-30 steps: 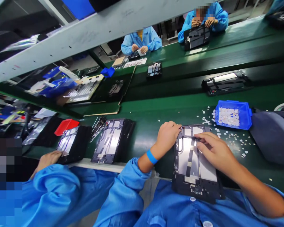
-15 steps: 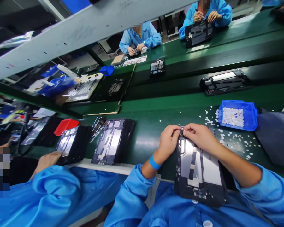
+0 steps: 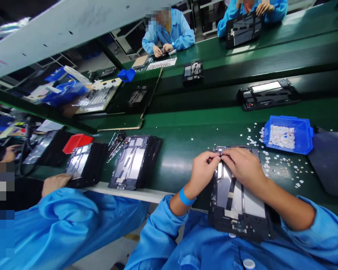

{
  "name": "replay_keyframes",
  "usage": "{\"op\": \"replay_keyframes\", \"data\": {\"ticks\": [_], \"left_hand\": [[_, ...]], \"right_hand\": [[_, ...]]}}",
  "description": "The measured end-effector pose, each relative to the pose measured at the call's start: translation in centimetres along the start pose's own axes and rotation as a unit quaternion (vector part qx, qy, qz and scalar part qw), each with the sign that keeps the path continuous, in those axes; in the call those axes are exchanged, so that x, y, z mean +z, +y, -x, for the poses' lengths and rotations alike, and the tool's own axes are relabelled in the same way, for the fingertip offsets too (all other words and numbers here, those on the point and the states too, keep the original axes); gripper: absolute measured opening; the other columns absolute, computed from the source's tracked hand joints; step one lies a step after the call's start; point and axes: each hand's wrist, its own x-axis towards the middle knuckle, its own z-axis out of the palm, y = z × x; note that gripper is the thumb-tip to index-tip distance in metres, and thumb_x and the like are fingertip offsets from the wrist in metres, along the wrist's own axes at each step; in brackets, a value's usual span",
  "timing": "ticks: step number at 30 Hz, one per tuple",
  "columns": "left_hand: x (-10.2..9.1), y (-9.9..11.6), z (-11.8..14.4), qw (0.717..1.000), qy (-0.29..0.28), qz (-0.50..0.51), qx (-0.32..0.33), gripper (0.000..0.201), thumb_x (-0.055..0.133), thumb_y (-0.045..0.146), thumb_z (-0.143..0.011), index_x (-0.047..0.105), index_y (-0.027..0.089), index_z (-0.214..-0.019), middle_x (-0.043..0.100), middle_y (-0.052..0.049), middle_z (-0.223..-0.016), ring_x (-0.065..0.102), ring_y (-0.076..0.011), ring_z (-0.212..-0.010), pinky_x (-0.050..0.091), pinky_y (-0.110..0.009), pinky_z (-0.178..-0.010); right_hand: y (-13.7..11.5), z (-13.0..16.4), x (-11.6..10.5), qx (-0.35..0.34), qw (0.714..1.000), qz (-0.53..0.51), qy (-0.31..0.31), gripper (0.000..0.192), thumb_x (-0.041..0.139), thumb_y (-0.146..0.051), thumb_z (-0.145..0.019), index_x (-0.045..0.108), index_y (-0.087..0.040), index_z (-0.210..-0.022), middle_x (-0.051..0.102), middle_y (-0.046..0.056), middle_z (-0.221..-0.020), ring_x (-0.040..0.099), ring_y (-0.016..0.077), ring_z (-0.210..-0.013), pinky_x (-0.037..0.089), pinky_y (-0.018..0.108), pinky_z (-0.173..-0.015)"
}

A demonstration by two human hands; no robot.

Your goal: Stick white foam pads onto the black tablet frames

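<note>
An opened tablet (image 3: 253,204), showing silver plates and dark flex strips, lies at the table's front edge against my blue smock. At its far end my left hand (image 3: 203,171) is closed in a pinch, wearing a blue wristband (image 3: 185,197). My right hand (image 3: 244,167) pinches right beside it, its palm over the tablet's upper right. Both sets of fingertips meet near the top left corner, on or just above the tablet. Whatever they grip is too small and covered to make out.
A blue bin (image 3: 304,137) of small white pieces stands right, with loose white bits (image 3: 291,165) scattered around. Stacked opened tablets (image 3: 135,163) lie left, near a red bin (image 3: 76,142) and a co-worker's hand (image 3: 55,183). Another opened tablet (image 3: 267,93) lies beyond. Co-workers sit across.
My hands stay at the tablet's far end; their fingertips have drawn closer together. A white speck seen at my right fingertips no longer shows. The whole view has shifted slightly.
</note>
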Motion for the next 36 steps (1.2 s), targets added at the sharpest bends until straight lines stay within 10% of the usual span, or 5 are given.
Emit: {"op": "replay_keyframes", "data": {"ticks": [10, 18, 24, 29, 36], "left_hand": [[0.2, 0.8, 0.3, 0.999, -0.007, -0.036, 0.001, 0.008, 0.070, 0.021, -0.087, 0.078, 0.020, -0.086, 0.072, -0.001, -0.074, 0.061, -0.0143, -0.067, 0.046, -0.027, -0.067], [-0.3, -0.3, -0.9, 0.982, -0.031, 0.154, -0.108, 0.012, 0.074, 0.027, -0.082, 0.069, 0.017, -0.082, 0.075, -0.005, -0.092, 0.067, -0.0147, -0.083, 0.051, -0.025, -0.077], [-0.2, -0.6, -1.1, 0.979, -0.024, 0.161, -0.123, 0.011, 0.073, 0.025, -0.082, 0.066, 0.017, -0.082, 0.075, -0.004, -0.086, 0.067, -0.0137, -0.080, 0.051, -0.025, -0.077], [0.0, -0.1, -0.3, 0.989, -0.012, 0.111, -0.098, 0.004, 0.070, 0.020, -0.083, 0.068, 0.017, -0.082, 0.076, -0.003, -0.086, 0.069, -0.0136, -0.078, 0.053, -0.025, -0.074], [0.3, 0.9, 0.4, 1.000, 0.017, -0.013, 0.011, 0.008, 0.067, 0.014, -0.084, 0.072, 0.019, -0.080, 0.079, -0.003, -0.087, 0.070, -0.0146, -0.076, 0.052, -0.026, -0.070]], "right_hand": [[-0.5, -0.7, 0.0, 0.035, 0.996, 0.074, 0.027, 0.021, 0.057, -0.019, -0.093, 0.064, -0.020, -0.073, 0.067, 0.004, -0.072, 0.063, 0.0192, -0.071, 0.044, 0.031, -0.070], [9.5, -0.3, -9.6, 0.341, 0.887, 0.307, -0.044, 0.025, 0.052, -0.038, -0.095, 0.069, -0.023, -0.084, 0.070, 0.012, -0.080, 0.058, 0.0256, -0.067, 0.029, 0.036, -0.059], [3.1, 0.4, -5.0, 0.071, 0.994, 0.061, -0.047, 0.023, 0.054, -0.031, -0.099, 0.072, -0.021, -0.091, 0.074, 0.007, -0.090, 0.067, 0.0229, -0.085, 0.048, 0.035, -0.079], [-1.0, -0.2, 0.1, 0.026, 0.998, 0.029, -0.049, 0.026, 0.055, -0.030, -0.103, 0.075, -0.020, -0.090, 0.075, 0.008, -0.087, 0.066, 0.0227, -0.083, 0.047, 0.035, -0.080], [-0.8, -0.4, 0.0, 0.011, 0.996, 0.084, -0.019, 0.028, 0.052, -0.018, -0.096, 0.067, -0.021, -0.072, 0.067, 0.006, -0.074, 0.059, 0.0208, -0.074, 0.042, 0.034, -0.074]]}}
